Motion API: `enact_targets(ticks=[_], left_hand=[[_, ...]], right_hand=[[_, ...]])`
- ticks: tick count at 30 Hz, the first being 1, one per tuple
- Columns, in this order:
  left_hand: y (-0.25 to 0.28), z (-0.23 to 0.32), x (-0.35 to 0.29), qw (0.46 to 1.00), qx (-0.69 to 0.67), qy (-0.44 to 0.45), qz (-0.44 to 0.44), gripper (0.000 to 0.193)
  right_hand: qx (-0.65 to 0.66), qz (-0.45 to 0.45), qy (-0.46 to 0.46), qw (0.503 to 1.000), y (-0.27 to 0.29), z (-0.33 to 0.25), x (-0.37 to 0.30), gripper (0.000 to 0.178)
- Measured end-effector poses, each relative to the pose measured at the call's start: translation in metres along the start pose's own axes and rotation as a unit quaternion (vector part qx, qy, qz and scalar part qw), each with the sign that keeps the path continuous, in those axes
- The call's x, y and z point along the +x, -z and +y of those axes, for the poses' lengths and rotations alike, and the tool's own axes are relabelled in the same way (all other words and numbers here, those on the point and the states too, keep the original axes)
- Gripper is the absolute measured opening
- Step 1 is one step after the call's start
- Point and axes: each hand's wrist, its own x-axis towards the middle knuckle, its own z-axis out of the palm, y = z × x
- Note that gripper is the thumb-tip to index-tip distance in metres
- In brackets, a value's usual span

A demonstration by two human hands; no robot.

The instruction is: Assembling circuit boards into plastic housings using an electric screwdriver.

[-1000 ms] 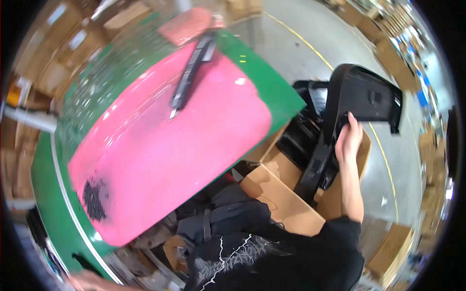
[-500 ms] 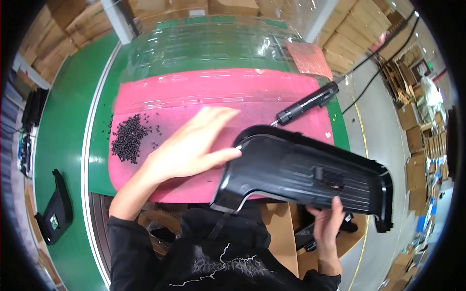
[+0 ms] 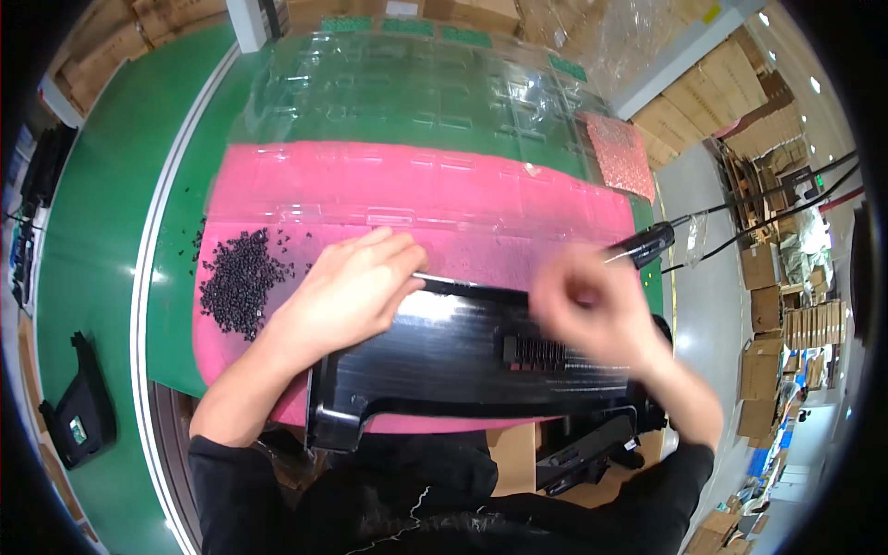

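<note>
I count 2 hands: left hand (image 3: 347, 287), right hand (image 3: 592, 310) | 1 long black plastic panel (image 3: 462, 361) | 1 pink mat (image 3: 416, 199) | 1 heap of small black screws (image 3: 239, 282) | 1 black screwdriver (image 3: 640, 246) | 1 clear tray (image 3: 407, 92)

Long black plastic panel (image 3: 462, 356) flat across pink mat's near edge

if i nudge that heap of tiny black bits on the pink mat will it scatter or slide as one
Probably scatter: the heap of small black pieces is loose, with strays already lying round it. They look light and might roll across the pink mat, maybe onto the green table.
</note>
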Motion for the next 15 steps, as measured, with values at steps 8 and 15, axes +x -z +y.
enact_targets(ticks=[8,15], left_hand=[[0.006,0.003,0.003,0.998,0.023,-0.056,-0.021,0.018],[-0.006,-0.006,0.008,0.998,-0.016,-0.055,-0.011,0.015]], right_hand=[[-0.445,0.191,-0.005,0.875,0.050,0.137,0.279,0.044],[-0.532,0.235,-0.039,0.812,0.045,0.220,0.378,0.058]])
